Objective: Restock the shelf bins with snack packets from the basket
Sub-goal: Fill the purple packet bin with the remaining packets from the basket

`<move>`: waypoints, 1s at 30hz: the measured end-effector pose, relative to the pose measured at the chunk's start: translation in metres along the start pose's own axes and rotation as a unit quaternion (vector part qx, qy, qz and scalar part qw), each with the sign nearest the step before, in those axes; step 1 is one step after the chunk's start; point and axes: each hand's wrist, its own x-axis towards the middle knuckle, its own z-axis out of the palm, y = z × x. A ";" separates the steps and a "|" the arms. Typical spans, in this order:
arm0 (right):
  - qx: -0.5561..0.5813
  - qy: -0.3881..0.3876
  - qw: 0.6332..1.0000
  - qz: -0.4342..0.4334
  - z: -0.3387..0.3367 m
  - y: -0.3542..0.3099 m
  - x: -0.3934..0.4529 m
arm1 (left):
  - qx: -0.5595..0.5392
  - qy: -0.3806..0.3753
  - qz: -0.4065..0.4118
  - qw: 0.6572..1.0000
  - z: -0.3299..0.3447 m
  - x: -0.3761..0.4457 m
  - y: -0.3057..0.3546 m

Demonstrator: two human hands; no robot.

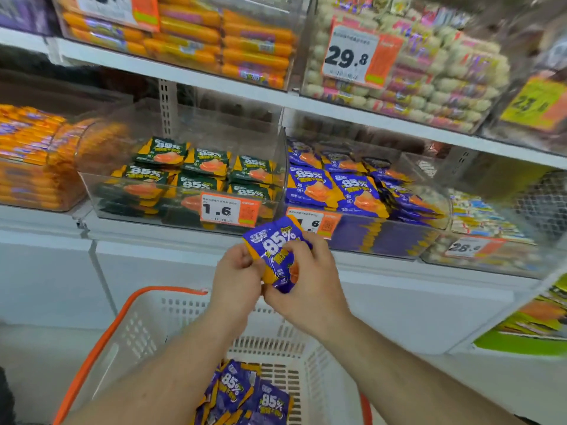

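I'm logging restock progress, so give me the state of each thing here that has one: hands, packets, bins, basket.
Left hand: pinches the held packet's left edge.
Right hand: grips the same packet.
Purple and orange snack packet: held in front of the shelf, not yet binned.
Clear bin of purple packets: partly filled.
Clear bin of green packets: partly filled.
White basket with orange handle: purple packets left inside.

A white shelf (184,237) carries clear bins side by side: orange sticks (27,157) at left, then green packets (196,176), then purple packets (352,191). The shelf above (214,84) holds bins of orange sausages (214,35) and pale snacks (445,72).
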 end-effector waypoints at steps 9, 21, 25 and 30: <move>-0.012 0.164 0.986 0.031 -0.076 0.029 0.066 | 0.320 -0.035 0.246 0.914 0.070 0.077 0.060; -0.177 0.062 0.956 0.225 -0.130 0.129 0.213 | 0.659 0.010 0.234 0.715 0.105 0.154 0.064; -0.252 -0.011 0.931 0.262 -0.127 0.146 0.249 | 0.621 0.033 0.221 0.752 0.106 0.150 0.063; -0.237 0.012 0.925 0.298 -0.112 0.168 0.268 | 0.565 0.034 0.234 0.791 0.101 0.152 0.061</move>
